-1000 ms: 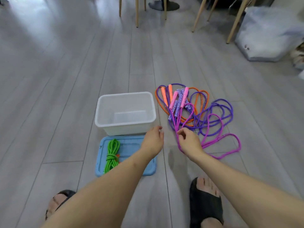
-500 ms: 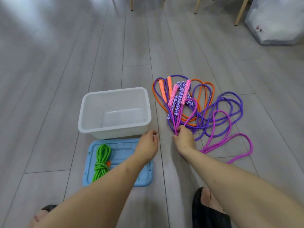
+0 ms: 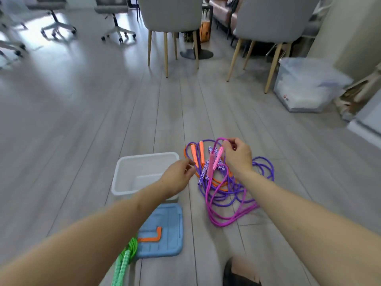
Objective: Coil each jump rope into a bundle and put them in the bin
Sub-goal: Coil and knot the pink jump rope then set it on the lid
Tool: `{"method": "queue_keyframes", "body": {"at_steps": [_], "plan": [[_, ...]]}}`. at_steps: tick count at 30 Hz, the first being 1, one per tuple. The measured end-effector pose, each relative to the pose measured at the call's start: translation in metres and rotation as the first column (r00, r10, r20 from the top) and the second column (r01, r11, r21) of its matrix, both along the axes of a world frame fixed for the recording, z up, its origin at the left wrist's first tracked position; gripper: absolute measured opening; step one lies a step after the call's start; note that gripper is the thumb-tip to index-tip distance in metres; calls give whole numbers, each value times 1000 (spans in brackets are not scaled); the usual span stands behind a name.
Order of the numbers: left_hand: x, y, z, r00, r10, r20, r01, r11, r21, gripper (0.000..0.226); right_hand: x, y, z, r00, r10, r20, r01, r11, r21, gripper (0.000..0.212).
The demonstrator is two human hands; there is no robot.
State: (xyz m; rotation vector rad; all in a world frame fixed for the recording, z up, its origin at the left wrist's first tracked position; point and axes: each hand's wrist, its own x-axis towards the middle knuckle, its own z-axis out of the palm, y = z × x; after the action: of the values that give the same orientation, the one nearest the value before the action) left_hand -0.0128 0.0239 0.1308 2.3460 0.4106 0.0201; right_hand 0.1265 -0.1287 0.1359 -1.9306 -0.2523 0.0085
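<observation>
Jump ropes lay in a tangled pile on the grey floor [image 3: 103,124] to the right of the white bin [image 3: 127,170], and since the earlier frame you had raised your right hand [image 3: 238,156] from floor level, where it pinched the pink rope [image 3: 224,217] near its lower loops, to a spot above the handles. The view had also tipped upward, so chairs [image 3: 171,15] and a clear storage box [image 3: 305,87] now showed at the top. Your right hand pinched the pink cord between thumb and fingertips and held it lifted, so its two pink handles [image 3: 214,164] hung from the cord just left of the hand, while the remainder trailed down to the floor in long loops. Your left hand [image 3: 179,176] hovered over the bin's right rim with fingers loosely curled and grasped nothing, its fingertips near the orange handles [image 3: 196,154]. Both forearms reached forward, bare. Counted, three ropes were in the pile: one pink, one purple rope [image 3: 266,168] with two patterned handles, and one orange rope [image 3: 218,185] with two orange handles. A fourth, the green rope [image 3: 125,259], lay at the left edge of the blue lid [image 3: 167,230], which sat on the floor just in front of the bin; how it was coiled could not be told through the blur. One bin stood there, with no rope showing inside it.
</observation>
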Motion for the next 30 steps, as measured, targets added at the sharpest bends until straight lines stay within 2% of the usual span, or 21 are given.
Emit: {"method": "queue_keyframes", "body": {"at_steps": [3, 6, 10, 13, 17, 21, 25, 30], "plan": [[-1, -4, 75, 994, 25, 104, -20, 999, -47, 36, -20, -1, 75, 990, 131, 56, -133, 991, 29, 8], [-13, -2, 131, 982, 51, 182, -33, 994, -100, 44, -45, -3, 141, 966, 231, 113, -237, 971, 43, 10], [-46, 2, 185, 952, 50, 303, 9, 981, -192, 28, -75, -9, 207, 929, 338, 151, -351, 934, 67, 17], [-76, 3, 221, 953, 10, 302, 68, 966, -250, 26, -95, -10, 232, 919, 357, 168, -378, 919, 113, 17], [-107, 13, 237, 971, -62, 229, 137, 936, -326, 25, -119, -2, 244, 897, 417, 144, -438, 882, 172, 15], [-119, 21, 225, 962, 42, 268, 70, 916, -394, 19, -131, 10, 246, 886, 427, 180, -452, 882, 132, 16], [-119, 35, 231, 891, 268, 368, 27, 776, -630, 23, -123, 14, 228, 911, 382, 155, -401, 908, 119, 10], [-115, 44, 236, 830, 453, 325, -15, 600, -800, 25, -116, 21, 203, 917, 386, 103, -387, 922, -4, 10]]}}
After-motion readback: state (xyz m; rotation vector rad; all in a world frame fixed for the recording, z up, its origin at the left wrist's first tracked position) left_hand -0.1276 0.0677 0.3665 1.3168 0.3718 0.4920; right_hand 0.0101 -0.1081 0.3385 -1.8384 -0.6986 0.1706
